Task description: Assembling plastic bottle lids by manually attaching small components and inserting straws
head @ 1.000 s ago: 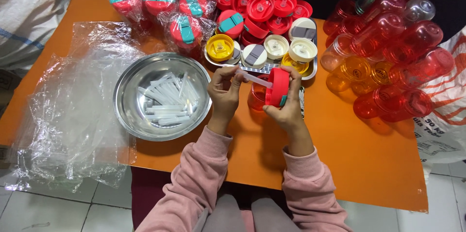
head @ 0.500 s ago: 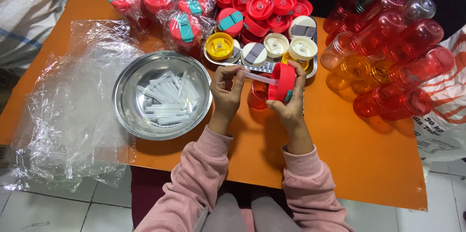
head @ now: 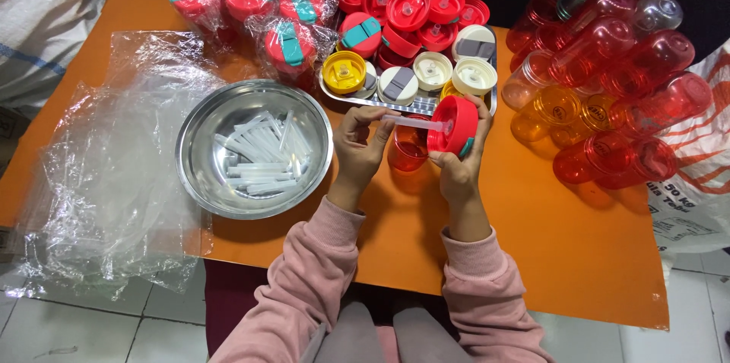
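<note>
My right hand (head: 458, 173) grips a round red lid (head: 453, 124), tilted on its edge. My left hand (head: 360, 146) pinches the free end of a clear plastic straw (head: 414, 122), whose other end sits in the lid's underside. Just beyond my hands stands an open red translucent cup (head: 408, 149) on the orange table (head: 578, 249). A steel bowl (head: 199, 169) holding several more clear straws lies to the left of my left hand.
A metal tray (head: 357, 98) behind the cup carries yellow, white and red lids. Wrapped red lids with teal straps (head: 289, 47) lie at the back left. Red and orange translucent cups (head: 608, 82) are heaped at the right. Crumpled clear plastic sheeting (head: 106, 173) covers the table's left end.
Both hands have shifted slightly with the lid and straw; the lid is turned more on edge and the straw now points left from it.
</note>
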